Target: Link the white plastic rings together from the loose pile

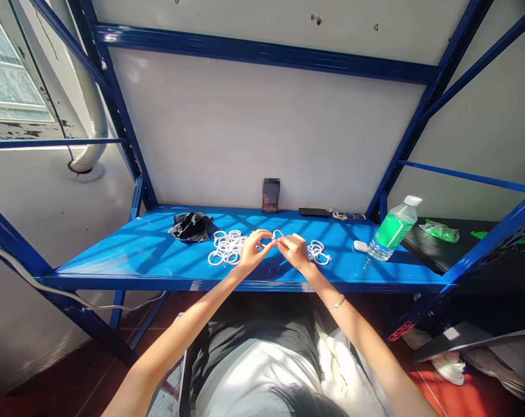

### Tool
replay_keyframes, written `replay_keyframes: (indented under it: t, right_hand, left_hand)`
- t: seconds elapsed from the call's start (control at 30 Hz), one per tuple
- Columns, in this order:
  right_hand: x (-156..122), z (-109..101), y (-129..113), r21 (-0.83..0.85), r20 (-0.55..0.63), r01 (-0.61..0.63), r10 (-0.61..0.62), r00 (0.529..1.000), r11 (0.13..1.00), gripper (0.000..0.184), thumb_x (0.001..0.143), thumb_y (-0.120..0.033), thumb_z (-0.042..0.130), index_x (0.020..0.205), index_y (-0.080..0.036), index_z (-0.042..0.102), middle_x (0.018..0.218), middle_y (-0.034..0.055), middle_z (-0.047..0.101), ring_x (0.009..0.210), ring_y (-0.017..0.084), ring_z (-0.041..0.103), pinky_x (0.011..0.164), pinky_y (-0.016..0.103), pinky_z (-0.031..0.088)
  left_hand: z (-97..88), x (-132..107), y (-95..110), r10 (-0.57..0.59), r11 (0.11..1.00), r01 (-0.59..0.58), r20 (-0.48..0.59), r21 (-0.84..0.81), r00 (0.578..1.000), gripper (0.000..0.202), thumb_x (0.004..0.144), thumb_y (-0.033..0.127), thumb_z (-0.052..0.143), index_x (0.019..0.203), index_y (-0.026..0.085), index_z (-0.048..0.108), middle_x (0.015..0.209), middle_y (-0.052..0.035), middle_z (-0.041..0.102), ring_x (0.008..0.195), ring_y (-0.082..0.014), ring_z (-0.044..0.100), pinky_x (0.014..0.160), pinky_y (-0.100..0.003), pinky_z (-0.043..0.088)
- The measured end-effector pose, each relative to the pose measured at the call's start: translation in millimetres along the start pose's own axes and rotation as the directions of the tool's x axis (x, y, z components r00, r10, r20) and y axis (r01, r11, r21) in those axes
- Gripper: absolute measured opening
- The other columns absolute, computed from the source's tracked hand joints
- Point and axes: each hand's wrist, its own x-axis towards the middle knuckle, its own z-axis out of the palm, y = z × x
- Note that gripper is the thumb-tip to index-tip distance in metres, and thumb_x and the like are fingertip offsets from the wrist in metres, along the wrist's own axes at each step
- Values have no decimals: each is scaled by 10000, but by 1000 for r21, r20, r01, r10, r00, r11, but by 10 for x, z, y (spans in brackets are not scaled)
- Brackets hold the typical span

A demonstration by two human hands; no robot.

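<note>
My left hand point(254, 251) and my right hand point(294, 250) meet above the blue shelf point(149, 255), pinching one small white ring point(277, 235) between their fingertips. A pile of several loose white rings point(225, 248) lies on the shelf just left of my left hand. A smaller bunch of white rings point(318, 251) lies right of my right hand. A thin bracelet point(335, 303) sits on my right wrist.
A crumpled black bag point(191, 226) lies at the back left of the shelf. A phone point(270, 195) leans on the wall, a dark flat device point(313, 212) and cable point(347, 216) beside it. A green-labelled water bottle point(393, 230) and a small white object point(360, 246) lie at right.
</note>
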Motion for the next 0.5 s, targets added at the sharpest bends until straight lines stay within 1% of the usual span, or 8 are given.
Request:
replay_keyframes:
  t: [0.1, 0.23, 0.33, 0.5]
  right_hand:
    - [2, 2, -2, -32, 0, 31, -31, 1000, 999, 414, 997, -407, 385, 851, -175, 695, 787, 113, 702, 728, 221, 615, 729, 354, 386]
    - [8, 24, 1, -80, -2, 80, -81, 997, 994, 425, 1011, -372, 350, 845, -171, 686, 774, 107, 701, 716, 212, 611, 719, 352, 385]
    - [8, 26, -16, -99, -2, 85, -86, 996, 991, 419, 1008, -387, 365, 844, -168, 682, 765, 104, 695, 703, 208, 604, 707, 346, 378]
    - [-1, -1, -57, -69, -22, 43, -45, 999, 997, 351, 978, -418, 443, 892, -169, 675, 697, 76, 654, 660, 195, 588, 722, 341, 399]
  left_hand:
    - [-17, 12, -40, 106, 989, -108, 27, 102, 994, 236, 900, 402, 557, 965, 188, 635, 1029, -85, 642, 915, -190, 627, 596, -231, 522]
    - [-38, 14, -89, 211, 936, -217, 53, 278, 976, 218, 932, 374, 513, 980, 193, 626, 1021, -94, 645, 934, -207, 621, 670, -282, 527]
    - [-49, 7, -94, 253, 897, -258, 61, 360, 966, 218, 946, 355, 486, 984, 187, 619, 1008, -97, 648, 918, -204, 621, 690, -291, 524]
    - [-71, 13, -77, 298, 861, -290, 49, 418, 953, 194, 952, 303, 467, 951, 183, 619, 978, -93, 657, 890, -198, 624, 704, -299, 519]
